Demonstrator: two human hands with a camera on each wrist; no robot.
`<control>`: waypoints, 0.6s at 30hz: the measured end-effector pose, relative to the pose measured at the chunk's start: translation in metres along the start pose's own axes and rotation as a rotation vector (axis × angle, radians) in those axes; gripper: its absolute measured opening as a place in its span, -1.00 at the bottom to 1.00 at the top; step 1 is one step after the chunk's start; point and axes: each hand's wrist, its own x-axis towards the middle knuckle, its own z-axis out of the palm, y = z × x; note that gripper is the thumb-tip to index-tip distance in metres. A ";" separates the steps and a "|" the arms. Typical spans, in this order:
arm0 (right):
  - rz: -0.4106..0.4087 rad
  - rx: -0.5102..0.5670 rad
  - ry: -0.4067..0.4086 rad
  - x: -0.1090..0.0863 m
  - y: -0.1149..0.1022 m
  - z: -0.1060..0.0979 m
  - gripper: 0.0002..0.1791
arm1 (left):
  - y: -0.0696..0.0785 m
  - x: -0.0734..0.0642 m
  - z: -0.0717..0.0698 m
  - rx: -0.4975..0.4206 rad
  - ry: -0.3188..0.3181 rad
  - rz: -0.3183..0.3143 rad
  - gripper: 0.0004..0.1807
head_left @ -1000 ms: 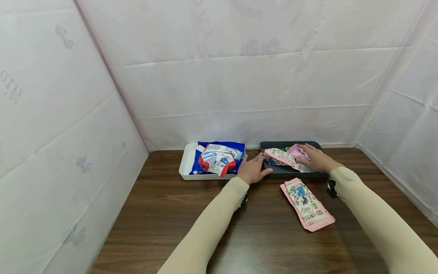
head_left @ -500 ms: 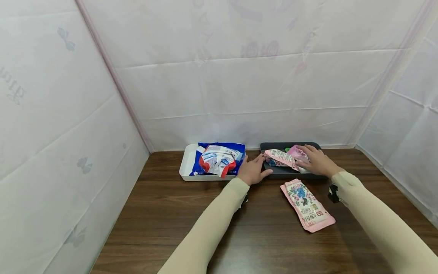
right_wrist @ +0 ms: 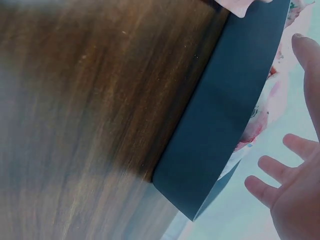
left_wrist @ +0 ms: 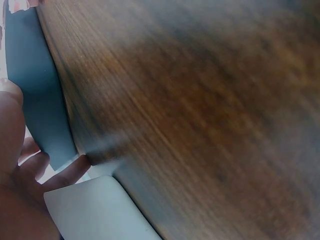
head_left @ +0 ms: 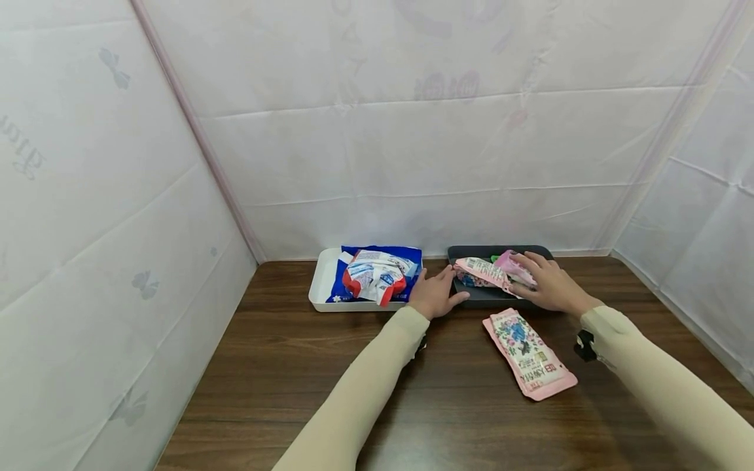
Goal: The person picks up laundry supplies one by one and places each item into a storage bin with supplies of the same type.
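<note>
My left hand (head_left: 432, 294) lies between the two trays, fingers extended, with its fingertips at the left end of the dark grey tray (head_left: 489, 303). In the left wrist view its fingers (left_wrist: 67, 175) span the gap beside the white tray (left_wrist: 102, 207). My right hand (head_left: 552, 286) hovers over the right part of the dark tray, fingers spread and loose. In the right wrist view that hand (right_wrist: 300, 195) shows nothing in its grasp. A floral pink packet (head_left: 482, 271) and a plainer pink packet (head_left: 514, 264) lie in the dark tray; fingers partly hide the latter.
In the white tray (head_left: 321, 278) a white-and-red bag (head_left: 376, 275) lies on a blue bag (head_left: 338, 288). Another pink floral packet (head_left: 530, 353) lies on the wooden table (head_left: 306, 392) before the dark tray. White cloth walls (head_left: 377, 150) stand behind and at both sides.
My right hand has drawn back a little to the right, and its fingers have loosened from the plainer pink packet. The left hand has stayed in place.
</note>
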 end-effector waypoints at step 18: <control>-0.119 -0.044 0.087 -0.029 -0.023 -0.001 -0.10 | -0.001 0.002 0.003 0.002 0.001 -0.003 -0.18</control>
